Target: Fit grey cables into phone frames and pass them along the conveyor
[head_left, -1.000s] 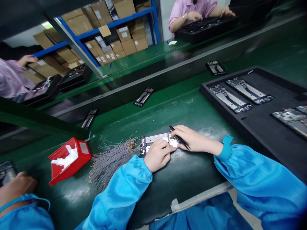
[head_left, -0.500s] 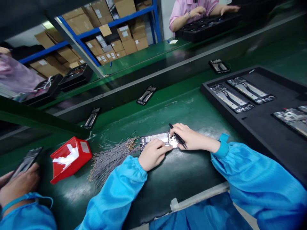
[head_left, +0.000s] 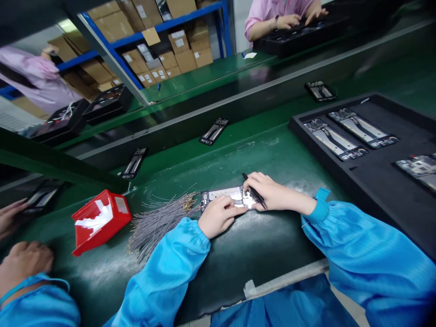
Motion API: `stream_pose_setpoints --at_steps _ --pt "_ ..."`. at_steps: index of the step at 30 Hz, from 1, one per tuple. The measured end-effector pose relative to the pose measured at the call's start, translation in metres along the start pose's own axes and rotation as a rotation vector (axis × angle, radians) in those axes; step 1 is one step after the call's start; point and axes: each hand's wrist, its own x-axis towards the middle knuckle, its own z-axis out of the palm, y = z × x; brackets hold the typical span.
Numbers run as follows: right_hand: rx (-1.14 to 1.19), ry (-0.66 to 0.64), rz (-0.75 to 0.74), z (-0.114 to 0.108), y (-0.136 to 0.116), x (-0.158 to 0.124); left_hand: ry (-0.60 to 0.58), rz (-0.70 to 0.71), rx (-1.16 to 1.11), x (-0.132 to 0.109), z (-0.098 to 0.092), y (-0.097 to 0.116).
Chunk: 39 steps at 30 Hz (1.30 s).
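An opened phone [head_left: 214,194] with its circuit board exposed lies flat on the green bench in front of me. My left hand [head_left: 218,217] holds its near edge, thumb and index finger closed together and the index fingertip against the board. At the phone's right end is my right hand [head_left: 269,191], its fingertips touching the board. Black tweezers [head_left: 255,195] are gripped in that hand and slant across the board end. Just left of the phone lies a loose bundle of thin grey cables [head_left: 158,223] with gold-coloured ends.
A red bin [head_left: 114,222] with white strips stands left. At right, a black foam tray [head_left: 378,181] carries several opened phones. More opened phones [head_left: 214,131] lie along the back. A co-worker's hand [head_left: 29,259] is at far left; another person [head_left: 272,20] works across the bench.
My hands keep nearly the same hold, while the view shifts slightly. The neighbour's hands at left have parted, and a phone there now lies farther back.
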Motion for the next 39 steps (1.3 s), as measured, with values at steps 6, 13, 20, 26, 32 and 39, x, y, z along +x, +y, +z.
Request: stream_pose_setpoints --at_steps 6,13,20,26,32,39 --pt "-0.068 -0.035 0.031 0.000 -0.004 0.004 -0.002 0.007 -0.010 0.000 0.001 -0.001" --pt "-0.043 -0.021 0.040 -0.001 -0.004 0.004 0.011 0.018 -0.009 0.000 0.000 0.000" --pt "-0.033 -0.010 0.025 0.000 -0.002 0.003 0.041 0.042 0.019 -0.001 0.001 0.000" --pt "-0.064 0.005 0.020 0.001 -0.005 0.005 0.059 0.033 -0.020 0.000 0.001 0.001" --pt "-0.125 -0.025 0.081 -0.001 -0.014 0.014 0.100 -0.069 -0.226 0.000 -0.001 0.001" --pt "-0.137 -0.112 0.078 -0.007 -0.012 0.020 0.085 -0.047 -0.256 0.002 -0.002 0.000"
